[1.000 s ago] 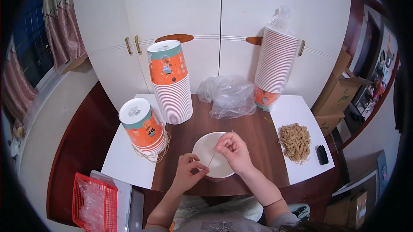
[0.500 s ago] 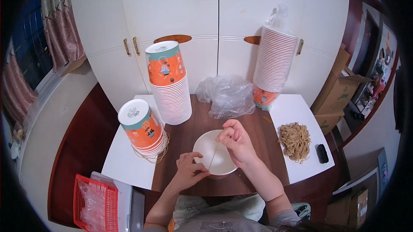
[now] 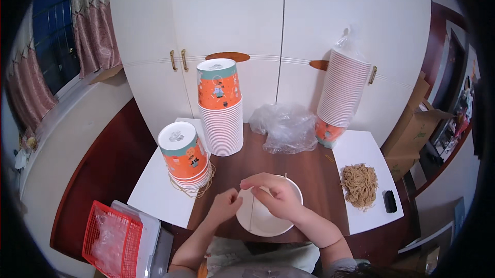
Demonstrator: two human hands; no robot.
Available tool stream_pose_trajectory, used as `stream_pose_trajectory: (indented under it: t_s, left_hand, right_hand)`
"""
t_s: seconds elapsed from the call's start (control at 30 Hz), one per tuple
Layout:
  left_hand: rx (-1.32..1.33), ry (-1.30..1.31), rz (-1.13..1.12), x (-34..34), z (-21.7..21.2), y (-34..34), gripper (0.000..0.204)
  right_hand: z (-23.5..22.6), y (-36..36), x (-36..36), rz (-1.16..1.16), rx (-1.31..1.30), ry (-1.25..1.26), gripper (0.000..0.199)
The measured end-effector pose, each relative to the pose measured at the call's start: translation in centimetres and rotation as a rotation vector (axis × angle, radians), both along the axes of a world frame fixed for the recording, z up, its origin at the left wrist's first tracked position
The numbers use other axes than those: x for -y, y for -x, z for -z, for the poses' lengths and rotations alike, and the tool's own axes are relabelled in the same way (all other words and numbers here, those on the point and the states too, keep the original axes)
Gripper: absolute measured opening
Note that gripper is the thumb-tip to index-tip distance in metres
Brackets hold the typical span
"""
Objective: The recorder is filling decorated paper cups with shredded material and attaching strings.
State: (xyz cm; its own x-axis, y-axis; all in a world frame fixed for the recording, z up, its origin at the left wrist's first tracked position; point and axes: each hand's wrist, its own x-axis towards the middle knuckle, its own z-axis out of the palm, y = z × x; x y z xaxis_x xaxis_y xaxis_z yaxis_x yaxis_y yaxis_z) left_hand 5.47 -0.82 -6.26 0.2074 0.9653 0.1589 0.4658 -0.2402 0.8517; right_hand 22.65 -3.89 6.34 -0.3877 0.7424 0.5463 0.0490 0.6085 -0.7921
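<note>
A paper bucket (image 3: pixel 278 225) with a white inside stands at the table's near middle, mouth up. Inside it, a thin tan string (image 3: pixel 251 216) runs from the near rim up to my right hand (image 3: pixel 276 195). That hand is bent over the bucket, fingers pressed together and thumb at the string. A short tan end (image 3: pixel 286 176) sticks up at the far rim. My left hand (image 3: pixel 225 207) is closed just left of the bucket, its fingers curled; what they hold, if anything, is hidden.
Upside-down orange bucket stacks, one short (image 3: pixel 184 157) with string loops, one tall (image 3: pixel 219 92), stand left. A bagged stack (image 3: pixel 343 85) is at back right, beside a crumpled clear bag (image 3: pixel 289 128). Tan string heap (image 3: pixel 359 185) and black object (image 3: pixel 390 201) lie right; a red basket (image 3: pixel 131 237) is lower left.
My right hand has turned over and come down left across the bucket from its raised pinch. My left hand has curled and drawn off the near rim. The whole view has shifted.
</note>
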Motion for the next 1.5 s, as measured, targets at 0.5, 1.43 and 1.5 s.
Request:
stream_pose_trajectory:
  t_s: [0.5, 1.43, 1.5]
  left_hand:
    - [-0.827, -1.547, -0.495, -9.8, -11.2, 14.8, 0.018]
    - [-0.751, -0.772, -0.350, -9.9, -6.8, 11.2, 0.028]
    - [-0.774, -0.842, -0.383, -10.2, -5.7, 11.0, 0.028]
  right_hand:
    - [5.7, 10.0, -8.1, 0.430, 0.250, -0.539, 0.050]
    - [21.4, 11.4, -6.5, 0.293, 0.716, -0.229, 0.041]
    - [22.9, 11.2, -6.2, 0.308, 0.716, -0.268, 0.041]
